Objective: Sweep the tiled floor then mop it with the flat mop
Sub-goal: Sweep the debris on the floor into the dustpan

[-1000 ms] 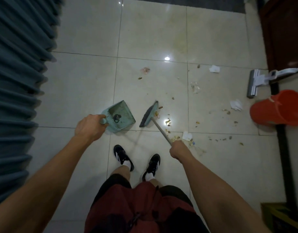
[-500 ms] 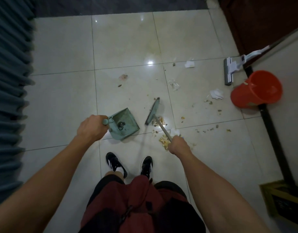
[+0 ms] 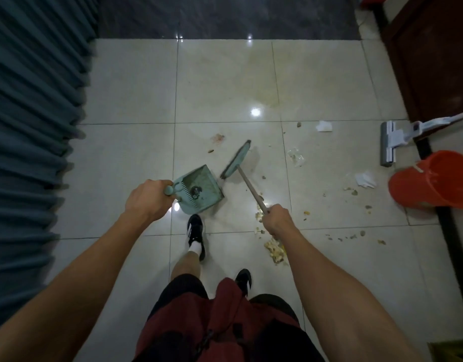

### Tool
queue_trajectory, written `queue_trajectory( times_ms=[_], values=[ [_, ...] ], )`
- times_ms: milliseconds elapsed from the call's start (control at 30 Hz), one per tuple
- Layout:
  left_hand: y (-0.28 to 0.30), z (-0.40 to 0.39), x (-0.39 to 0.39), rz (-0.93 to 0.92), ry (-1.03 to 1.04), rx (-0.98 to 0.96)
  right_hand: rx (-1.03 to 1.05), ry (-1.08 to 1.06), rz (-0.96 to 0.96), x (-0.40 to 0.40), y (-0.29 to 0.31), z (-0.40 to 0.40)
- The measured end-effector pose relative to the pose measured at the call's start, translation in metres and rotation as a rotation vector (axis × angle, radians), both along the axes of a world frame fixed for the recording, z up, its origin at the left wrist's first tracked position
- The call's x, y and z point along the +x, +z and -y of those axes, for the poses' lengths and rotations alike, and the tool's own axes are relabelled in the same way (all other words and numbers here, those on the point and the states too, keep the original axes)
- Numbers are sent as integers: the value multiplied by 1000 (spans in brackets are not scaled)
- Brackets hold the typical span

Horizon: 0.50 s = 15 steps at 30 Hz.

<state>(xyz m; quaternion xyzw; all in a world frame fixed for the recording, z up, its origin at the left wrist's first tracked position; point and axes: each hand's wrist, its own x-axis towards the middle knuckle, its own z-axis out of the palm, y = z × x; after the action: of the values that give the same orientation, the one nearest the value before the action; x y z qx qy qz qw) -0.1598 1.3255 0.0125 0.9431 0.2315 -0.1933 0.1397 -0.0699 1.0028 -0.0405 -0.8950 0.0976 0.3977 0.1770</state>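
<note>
My left hand (image 3: 147,198) grips the handle of a teal dustpan (image 3: 201,188), held just above the tiled floor (image 3: 131,82) with a small dark scrap inside. My right hand (image 3: 276,219) holds the stick of a teal broom (image 3: 236,160), whose head rests on the tiles just right of the pan. A heap of yellowish crumbs (image 3: 273,250) lies under my right wrist. Paper scraps (image 3: 324,126), a clear wrapper (image 3: 296,155) and small bits are scattered to the right. The white flat mop (image 3: 389,143) lies at the far right.
A red bucket (image 3: 434,182) stands at the right beside the mop head. A dark wooden door (image 3: 431,56) is at the upper right, a pleated blue curtain (image 3: 29,113) along the left. A yellowish stain (image 3: 264,82) marks the far tile. My left foot (image 3: 195,232) is forward.
I have stepped forward with my left foot. The broom head has moved away from me, leaving the crumb heap behind near my right wrist. The dustpan stays in my left hand.
</note>
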Motion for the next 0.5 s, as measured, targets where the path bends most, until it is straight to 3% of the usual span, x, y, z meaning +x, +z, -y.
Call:
queue_trajectory(
  times_ms=[500],
  values=[
    [-24, -190, 134, -120, -66, -13, 92, -47, -59, 154, -46, -258]
  ],
)
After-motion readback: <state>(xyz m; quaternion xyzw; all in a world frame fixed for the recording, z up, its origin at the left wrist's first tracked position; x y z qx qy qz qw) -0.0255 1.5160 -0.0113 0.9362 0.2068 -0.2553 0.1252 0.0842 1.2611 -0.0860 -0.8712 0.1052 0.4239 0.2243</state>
